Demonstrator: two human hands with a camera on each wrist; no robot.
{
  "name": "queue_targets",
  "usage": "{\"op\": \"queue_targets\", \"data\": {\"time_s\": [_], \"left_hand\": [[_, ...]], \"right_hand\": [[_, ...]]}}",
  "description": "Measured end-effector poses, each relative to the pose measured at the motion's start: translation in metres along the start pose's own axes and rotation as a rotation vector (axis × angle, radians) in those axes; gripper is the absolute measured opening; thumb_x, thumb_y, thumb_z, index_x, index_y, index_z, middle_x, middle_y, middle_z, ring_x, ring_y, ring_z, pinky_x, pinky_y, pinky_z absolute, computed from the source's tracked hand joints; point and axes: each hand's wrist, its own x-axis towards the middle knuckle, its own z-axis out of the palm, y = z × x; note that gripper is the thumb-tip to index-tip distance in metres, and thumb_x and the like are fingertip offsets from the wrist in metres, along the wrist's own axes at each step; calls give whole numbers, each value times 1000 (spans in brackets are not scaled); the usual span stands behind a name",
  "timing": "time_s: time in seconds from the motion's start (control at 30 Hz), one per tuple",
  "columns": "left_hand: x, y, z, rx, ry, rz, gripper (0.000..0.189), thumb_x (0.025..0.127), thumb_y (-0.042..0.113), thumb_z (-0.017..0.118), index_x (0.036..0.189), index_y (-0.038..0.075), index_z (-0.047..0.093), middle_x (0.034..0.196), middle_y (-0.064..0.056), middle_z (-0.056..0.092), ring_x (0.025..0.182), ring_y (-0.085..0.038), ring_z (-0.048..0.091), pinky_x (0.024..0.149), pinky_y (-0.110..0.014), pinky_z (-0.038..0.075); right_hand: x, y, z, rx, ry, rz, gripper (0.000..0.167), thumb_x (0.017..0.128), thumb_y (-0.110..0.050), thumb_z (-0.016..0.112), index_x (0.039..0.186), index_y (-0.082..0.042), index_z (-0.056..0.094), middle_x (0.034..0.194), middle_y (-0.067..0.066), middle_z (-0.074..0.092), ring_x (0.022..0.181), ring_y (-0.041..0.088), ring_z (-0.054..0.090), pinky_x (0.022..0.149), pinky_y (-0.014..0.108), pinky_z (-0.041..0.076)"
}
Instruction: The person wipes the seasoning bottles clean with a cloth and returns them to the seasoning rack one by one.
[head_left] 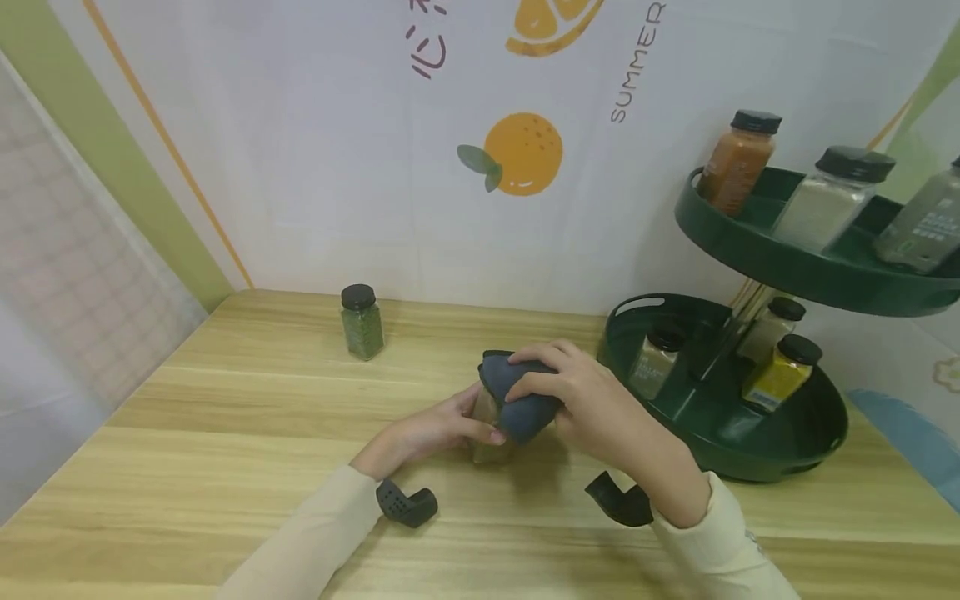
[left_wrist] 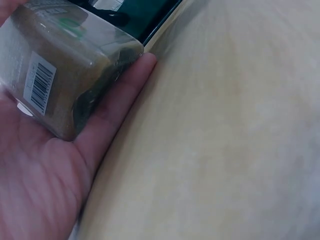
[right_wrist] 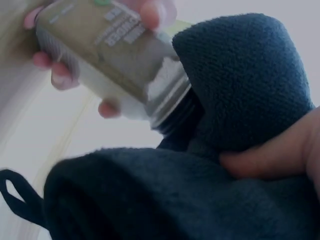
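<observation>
My left hand [head_left: 442,425] grips a clear spice jar [left_wrist: 60,65] of brown powder around its body; a barcode label shows in the left wrist view. In the right wrist view the same jar [right_wrist: 110,50] tilts, its dark lid partly covered by a dark blue cloth [right_wrist: 245,80]. My right hand [head_left: 585,392] holds this cloth [head_left: 525,408] bunched over the jar's lid end, its thumb [right_wrist: 270,160] pressing into the folds. A hanging loop [right_wrist: 22,200] sticks out from the cloth.
A two-tier dark green rack [head_left: 750,454] stands at the right, holding several spice jars, among them an orange one [head_left: 738,162] above and a yellow one [head_left: 780,375] below. A jar of green herbs [head_left: 363,323] stands on the wooden table [head_left: 225,467] toward the back left.
</observation>
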Motion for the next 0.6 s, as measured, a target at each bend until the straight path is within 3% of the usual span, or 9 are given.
{"op": "queue_targets", "data": {"time_s": [0.23,0.4,0.5,0.6], "left_hand": [[1,1,1,10,16,0,87,82,15,65,148,33,11,149,-5,30,129,-22,37,105,-45,34],[0,0,1,17,38,5,85,81,13,66,148,24,16,142,-11,36,118,-20,45,98,-37,41],[0,0,1,29,39,2,84,80,13,66,148,22,18,140,-11,38,117,-20,46,98,-37,42],[0,0,2,26,38,3,83,79,12,67,148,21,20,139,-11,39,116,-19,47,97,-36,42]], "right_hand": [[-3,6,-8,-64,-23,30,49,66,19,58,86,-24,70,119,0,59,109,24,53,86,43,49],[-7,17,-14,-185,-54,161,37,71,10,68,91,-21,72,118,5,61,103,28,53,81,46,47],[-9,23,-16,-213,-50,254,44,73,12,62,102,-19,70,119,7,60,103,30,54,81,48,48],[-8,22,-15,-130,32,276,53,75,14,55,116,-18,64,122,8,57,110,32,53,88,49,48]]}}
